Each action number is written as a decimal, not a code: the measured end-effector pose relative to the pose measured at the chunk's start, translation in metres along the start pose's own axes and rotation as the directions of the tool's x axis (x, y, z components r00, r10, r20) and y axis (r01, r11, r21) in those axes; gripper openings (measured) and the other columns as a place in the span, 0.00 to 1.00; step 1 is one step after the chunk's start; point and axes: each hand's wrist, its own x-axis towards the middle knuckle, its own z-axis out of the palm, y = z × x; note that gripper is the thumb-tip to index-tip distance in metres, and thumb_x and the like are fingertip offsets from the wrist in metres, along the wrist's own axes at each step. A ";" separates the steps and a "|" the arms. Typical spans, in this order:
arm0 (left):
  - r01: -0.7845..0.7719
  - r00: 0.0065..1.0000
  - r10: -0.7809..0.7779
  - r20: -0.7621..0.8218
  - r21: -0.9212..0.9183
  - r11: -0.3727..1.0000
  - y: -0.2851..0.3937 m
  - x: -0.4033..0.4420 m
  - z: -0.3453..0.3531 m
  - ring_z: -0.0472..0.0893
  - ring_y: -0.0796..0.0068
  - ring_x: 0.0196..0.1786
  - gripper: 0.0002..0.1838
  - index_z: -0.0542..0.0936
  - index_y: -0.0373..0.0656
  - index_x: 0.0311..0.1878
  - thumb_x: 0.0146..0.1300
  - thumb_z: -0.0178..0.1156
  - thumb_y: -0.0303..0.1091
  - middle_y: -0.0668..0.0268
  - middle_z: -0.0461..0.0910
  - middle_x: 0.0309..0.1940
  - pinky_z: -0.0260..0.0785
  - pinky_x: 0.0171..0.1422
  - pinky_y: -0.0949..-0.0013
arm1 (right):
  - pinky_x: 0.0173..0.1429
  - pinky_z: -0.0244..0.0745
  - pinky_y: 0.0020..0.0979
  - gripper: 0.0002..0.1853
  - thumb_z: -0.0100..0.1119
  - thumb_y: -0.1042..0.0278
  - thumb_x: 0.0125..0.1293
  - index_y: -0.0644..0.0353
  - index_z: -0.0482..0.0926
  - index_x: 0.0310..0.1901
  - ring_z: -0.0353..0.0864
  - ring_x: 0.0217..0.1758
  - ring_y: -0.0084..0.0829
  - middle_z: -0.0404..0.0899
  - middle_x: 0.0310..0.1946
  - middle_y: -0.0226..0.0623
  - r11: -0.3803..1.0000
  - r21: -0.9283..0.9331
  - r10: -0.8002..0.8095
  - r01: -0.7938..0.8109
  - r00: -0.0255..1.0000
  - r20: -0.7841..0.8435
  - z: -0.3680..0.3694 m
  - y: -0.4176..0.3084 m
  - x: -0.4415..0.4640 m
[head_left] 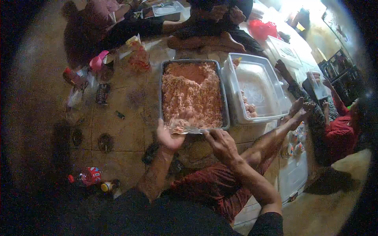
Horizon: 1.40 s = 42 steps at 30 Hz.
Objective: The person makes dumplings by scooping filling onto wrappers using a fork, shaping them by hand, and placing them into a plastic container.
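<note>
My left hand point(169, 137) is turned palm up at the near edge of a dark tray point(226, 112). A thin pale wrapper point(180, 132) with a little pinkish filling on it rests on its fingers. My right hand point(223, 144) grips a metal fork point(193, 130), its far end over the wrapper. Pinkish minced filling point(191, 94) fills the tray, with a scooped hollow at the far side. To the right stands a clear plastic container point(258, 88) holding several small wrapped pieces point(249, 109) along its left side.
A plastic bottle with a red label point(92, 176) lies left on the tiled floor. Farther off are a pink cup point(98, 59), plastic bags and a red bag point(263, 29). Other people sit at the back and at the right, a red shirt point(341, 131) among them.
</note>
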 end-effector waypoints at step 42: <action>-0.286 0.925 0.337 -0.173 0.265 0.921 0.119 -0.079 -0.004 0.80 0.47 0.58 0.42 0.67 0.29 0.68 0.75 0.47 0.65 0.44 0.77 0.59 0.75 0.61 0.46 | 0.64 0.70 0.46 0.16 0.59 0.67 0.65 0.51 0.84 0.54 0.86 0.49 0.41 0.85 0.44 0.40 0.453 0.888 0.268 0.076 0.938 -0.217 0.234 0.021 0.092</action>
